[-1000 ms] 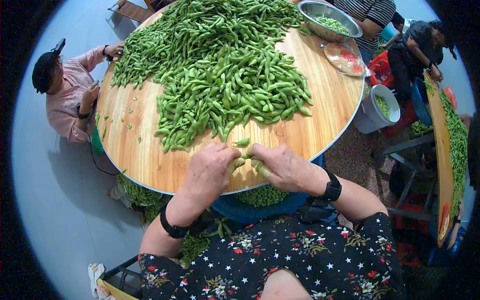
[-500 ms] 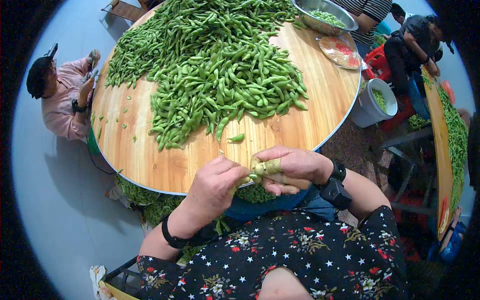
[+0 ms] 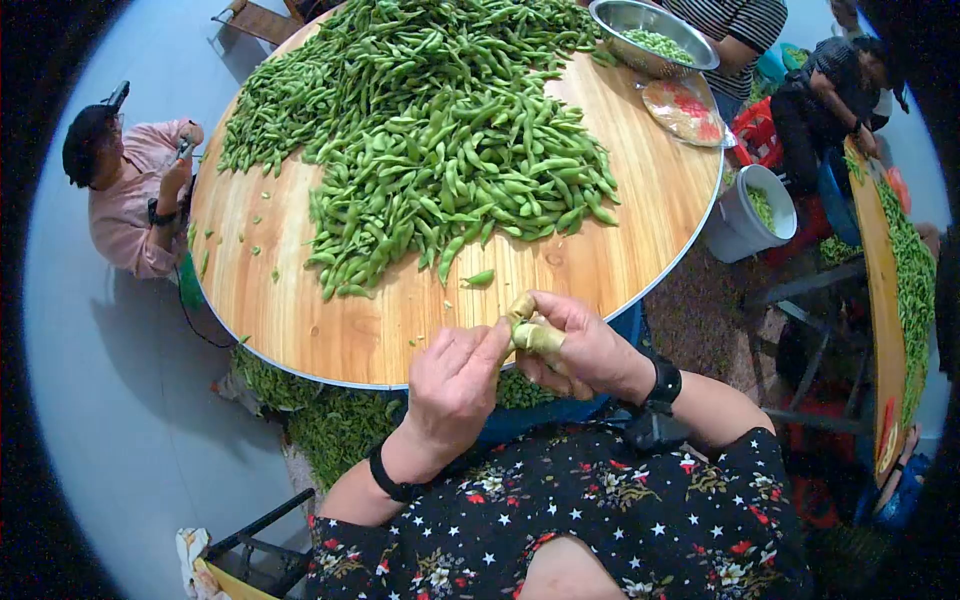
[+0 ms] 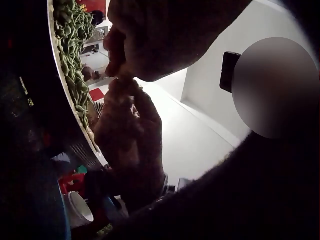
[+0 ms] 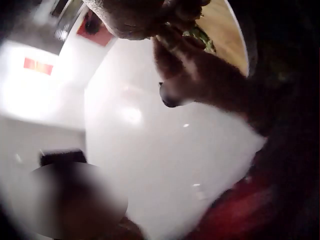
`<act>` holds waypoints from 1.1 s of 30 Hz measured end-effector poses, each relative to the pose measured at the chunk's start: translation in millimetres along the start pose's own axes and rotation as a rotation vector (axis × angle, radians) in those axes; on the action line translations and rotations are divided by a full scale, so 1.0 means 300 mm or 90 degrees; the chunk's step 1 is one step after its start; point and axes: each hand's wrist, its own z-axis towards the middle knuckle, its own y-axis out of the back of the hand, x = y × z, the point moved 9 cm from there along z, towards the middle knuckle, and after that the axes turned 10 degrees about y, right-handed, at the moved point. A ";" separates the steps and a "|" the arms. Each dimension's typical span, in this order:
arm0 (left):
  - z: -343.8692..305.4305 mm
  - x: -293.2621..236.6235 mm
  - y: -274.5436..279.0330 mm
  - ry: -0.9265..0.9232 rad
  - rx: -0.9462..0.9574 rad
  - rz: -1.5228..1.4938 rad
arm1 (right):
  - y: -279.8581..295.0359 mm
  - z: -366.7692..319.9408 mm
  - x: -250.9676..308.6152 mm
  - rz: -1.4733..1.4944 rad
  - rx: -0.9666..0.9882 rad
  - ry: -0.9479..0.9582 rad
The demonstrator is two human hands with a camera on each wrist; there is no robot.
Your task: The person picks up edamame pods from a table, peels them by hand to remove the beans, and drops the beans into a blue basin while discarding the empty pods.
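My left hand (image 3: 455, 380) and right hand (image 3: 585, 345) meet fingertip to fingertip just over the near edge of the round table. Between them a bit of a green soybean pod (image 3: 516, 323) shows, pinched from both sides; the fingers cover most of it. Yellowish covers (image 3: 540, 339) wrap the thumb and a finger of the right hand. Beyond the hands, one loose pod (image 3: 479, 278) lies on the wood, in front of a large heap of pods (image 3: 470, 170). Both wrist views are dark and show the hands together, with the pod largely hidden.
A steel colander (image 3: 640, 50) of shelled beans and a flat plastic-wrapped packet (image 3: 684, 110) sit at the table's far right. Below the near edge is a blue basin (image 3: 520, 425). A white bucket (image 3: 738, 215) stands right. One person (image 3: 140, 200) sits at the left.
Both hands drew back from the tabletop to its near edge, and the right hand turned its fingers upward. Lately the left hand has shifted right, closer against the right fingers. The loose pod stayed put.
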 end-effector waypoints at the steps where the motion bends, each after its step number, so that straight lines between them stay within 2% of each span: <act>1: -0.007 -0.004 0.009 -0.001 0.000 0.001 | -0.009 0.003 0.043 -0.121 0.031 0.055; 2: -0.013 -0.012 0.009 -0.005 0.027 0.009 | 0.003 0.009 0.025 -0.120 0.032 0.056; 4: -0.026 -0.026 0.034 -0.008 0.056 0.019 | -0.023 0.023 0.057 -0.323 0.120 0.240; 5: -0.033 -0.024 0.034 0.014 0.122 0.020 | -0.032 0.007 0.071 -0.404 0.136 0.303; 7: -0.059 -0.008 0.039 0.098 0.272 0.045 | -0.082 -0.034 0.073 -0.572 0.259 0.226; 8: -0.068 -0.003 0.091 0.098 0.274 0.045 | -0.095 -0.051 0.051 -0.622 0.314 0.203; 10: -0.149 0.111 0.099 0.212 0.503 0.263 | -0.094 -0.068 0.054 -0.618 0.337 0.242; 12: -0.120 0.125 0.099 0.217 0.485 0.264 | -0.096 -0.077 0.102 -0.682 0.303 0.339; 14: -0.073 0.151 0.078 0.219 0.460 0.267 | -0.102 -0.059 0.111 -0.690 0.308 0.348; 16: 0.013 0.135 0.027 0.128 0.313 0.237 | -0.095 -0.020 0.105 -0.704 0.310 0.356; 17: 0.043 0.148 -0.021 0.126 0.310 0.236 | -0.067 0.012 0.111 -0.679 0.246 0.396; 18: 0.090 0.149 -0.041 0.117 0.235 0.211 | -0.046 0.029 0.131 -0.654 0.182 0.436; 19: 0.121 0.152 -0.048 0.107 0.159 0.186 | -0.019 0.034 0.182 -0.549 0.089 0.423; 20: 0.127 0.170 -0.081 0.105 0.155 0.186 | -0.014 0.036 0.181 -0.552 0.089 0.426; 22: 0.127 0.202 -0.139 0.107 0.191 0.164 | 0.064 0.046 0.159 -0.563 -0.058 0.410; 23: 0.132 0.189 -0.134 0.084 0.188 0.186 | 0.062 0.031 0.145 -0.582 -0.055 0.500; 24: 0.128 0.186 -0.128 0.084 0.188 0.186 | 0.058 0.021 0.151 -0.580 -0.055 0.500; 26: 0.112 0.196 -0.119 0.134 0.207 0.133 | 0.067 0.007 0.157 -0.563 -0.063 0.423; 27: 0.110 0.191 -0.109 0.134 0.210 0.132 | 0.068 0.012 0.168 -0.545 -0.052 0.325; 29: 0.108 0.174 -0.067 0.164 0.178 -0.041 | 0.056 0.012 0.191 -0.540 -0.023 0.288; 31: 0.096 0.153 -0.053 0.175 0.200 -0.076 | 0.034 0.015 0.167 -0.560 0.048 0.239; 33: 0.094 0.145 -0.048 0.184 0.219 -0.110 | 0.029 0.019 0.144 -0.551 0.063 0.239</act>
